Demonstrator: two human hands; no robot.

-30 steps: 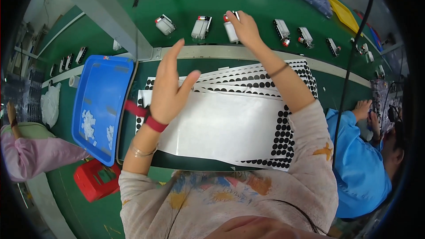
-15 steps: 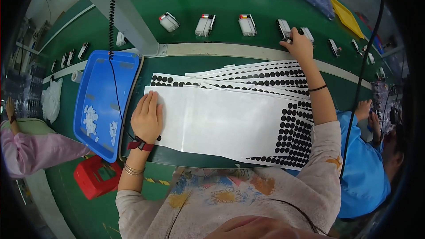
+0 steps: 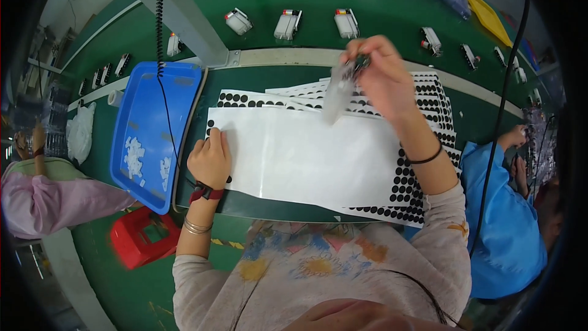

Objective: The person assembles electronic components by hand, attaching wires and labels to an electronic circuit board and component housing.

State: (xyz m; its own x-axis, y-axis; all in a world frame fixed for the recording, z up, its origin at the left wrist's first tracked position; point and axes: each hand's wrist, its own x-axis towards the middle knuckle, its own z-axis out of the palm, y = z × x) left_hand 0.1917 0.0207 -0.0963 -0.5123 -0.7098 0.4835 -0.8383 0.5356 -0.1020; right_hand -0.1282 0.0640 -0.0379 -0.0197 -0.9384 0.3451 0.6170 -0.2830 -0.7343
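Observation:
My right hand [image 3: 383, 70] is closed around a small white plastic device [image 3: 335, 95] with a dark part at its upper end, held above the sheets and smeared by motion. Beneath lies a stack of white sticker sheets with rows of round black stickers [image 3: 401, 181]. The top sheet [image 3: 306, 153] is mostly bare white, with black dots left along its ends. At its left end my left hand [image 3: 209, 160] rests with bent fingers, the index fingertip close to the black dots. Whatever lies between those fingertips is hidden.
Left of the sheets stands a blue tray [image 3: 156, 95] with small white pieces. Beyond the pale rail, similar white devices [image 3: 288, 24] sit spaced along the green surface. A grey post [image 3: 184, 18] and hanging cords stand in front. Co-workers sit on both sides; a red stool [image 3: 138, 245] is below.
My right hand has lifted a device off the green surface and brought it left and nearer, over the sheets. My left hand's outstretched fingers have bent and slid down the sheet's left edge.

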